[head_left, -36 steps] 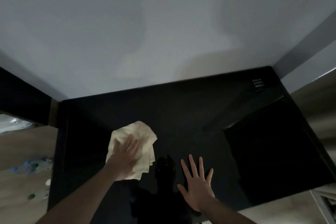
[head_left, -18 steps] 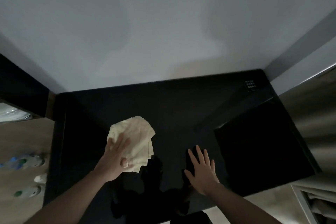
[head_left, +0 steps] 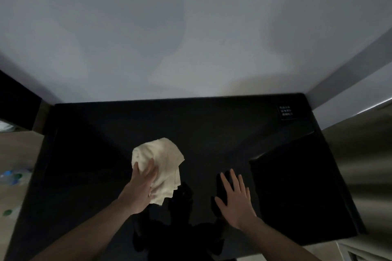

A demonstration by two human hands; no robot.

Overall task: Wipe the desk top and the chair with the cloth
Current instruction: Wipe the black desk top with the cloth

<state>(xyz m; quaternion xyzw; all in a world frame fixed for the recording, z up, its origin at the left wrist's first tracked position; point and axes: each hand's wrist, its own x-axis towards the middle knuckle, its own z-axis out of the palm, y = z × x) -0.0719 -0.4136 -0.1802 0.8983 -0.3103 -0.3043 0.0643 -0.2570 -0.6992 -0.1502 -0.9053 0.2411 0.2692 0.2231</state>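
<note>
The left hand point(head_left: 141, 186) presses flat on the cloth point(head_left: 161, 161) mid bench point(head_left: 212, 125), the right hand point(head_left: 235, 195) lies flat and holds nothing; the bunched cloth could slip and miss spots.

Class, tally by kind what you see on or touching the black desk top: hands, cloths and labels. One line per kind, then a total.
Hands: 2, the left hand and the right hand
Cloths: 1, the cloth
Labels: 1, the label at the far right corner of the desk
Total: 4
</note>
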